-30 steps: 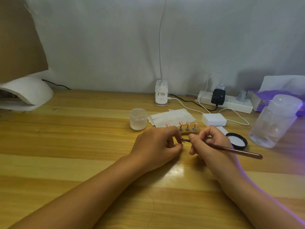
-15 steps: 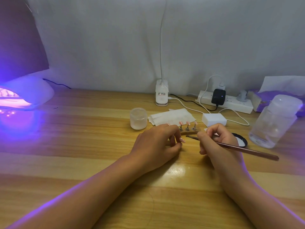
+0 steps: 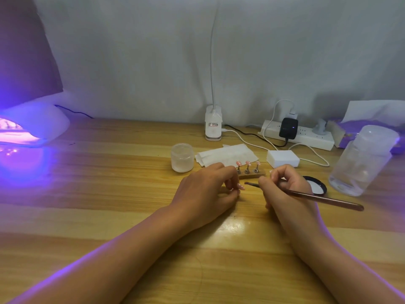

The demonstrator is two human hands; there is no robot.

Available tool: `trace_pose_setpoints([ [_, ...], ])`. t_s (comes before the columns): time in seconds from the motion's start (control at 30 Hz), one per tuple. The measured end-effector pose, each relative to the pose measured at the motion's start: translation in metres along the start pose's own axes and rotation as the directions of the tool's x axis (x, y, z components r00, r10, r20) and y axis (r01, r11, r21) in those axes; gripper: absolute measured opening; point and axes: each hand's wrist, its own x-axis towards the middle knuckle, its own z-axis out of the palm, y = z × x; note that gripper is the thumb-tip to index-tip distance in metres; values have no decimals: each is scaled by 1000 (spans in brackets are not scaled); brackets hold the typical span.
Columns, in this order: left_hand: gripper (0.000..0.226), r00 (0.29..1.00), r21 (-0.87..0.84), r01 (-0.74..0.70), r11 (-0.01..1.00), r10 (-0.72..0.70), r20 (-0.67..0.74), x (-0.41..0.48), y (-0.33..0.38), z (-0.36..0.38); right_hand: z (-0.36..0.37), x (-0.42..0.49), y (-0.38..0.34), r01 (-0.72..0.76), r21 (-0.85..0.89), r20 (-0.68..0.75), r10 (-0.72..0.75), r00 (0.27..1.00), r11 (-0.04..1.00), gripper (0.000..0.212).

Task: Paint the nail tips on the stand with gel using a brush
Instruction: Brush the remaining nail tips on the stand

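Note:
A small wooden stand carries three pink nail tips on metal posts, just beyond my hands. My left hand rests on the table and pinches one pink nail tip on its holder between the fingertips. My right hand grips a thin copper-coloured brush like a pen. The brush's dark tip points left, a short gap from the held nail tip. A black gel pot lid with white inside lies behind my right hand.
A frosted jar, folded tissues and a white block sit behind the stand. A clear bottle stands at right, a power strip and lamp base at the back. A lit UV lamp glows purple at far left.
The UV lamp at far left lit up purple. My right hand drew the brush back to the right, off the nail tip that my left hand holds.

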Motion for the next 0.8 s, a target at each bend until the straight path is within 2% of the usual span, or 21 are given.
trace_pose_setpoints([
  [0.07, 8, 1000, 14, -8, 1000, 8, 3, 0, 0, 0, 1, -1, -2, 0, 18, 53, -1, 999, 1000, 18],
  [0.17, 9, 1000, 20, -3, 1000, 3, 5, 0, 0, -1, 3, -2, -3, 0, -51, 101, 6, 995, 999, 17],
  [0.37, 11, 1000, 18, -8, 1000, 8, 6, 0, 1, -1, 2, 0, 1, 6, -116, 25, -3, 1000, 993, 12],
  [0.47, 8, 1000, 1, 5, 1000, -5, 12, 0, 1, -1, 0, -1, 0, -16, -34, -15, 16, 1000, 999, 14],
  [0.57, 8, 999, -110, 47, 993, -45, 21, 0, -1, -3, 0, -1, -3, -70, 67, -30, 72, 997, 995, 17],
  [0.67, 9, 997, -180, 66, 981, -60, 39, 0, -3, -4, 1, -1, -5, -76, 63, 19, 75, 997, 995, 22],
  [0.8, 13, 998, -204, 56, 977, -47, 48, 1, -3, -5, 3, -3, -8, -14, 50, 67, 11, 998, 999, 18],
])
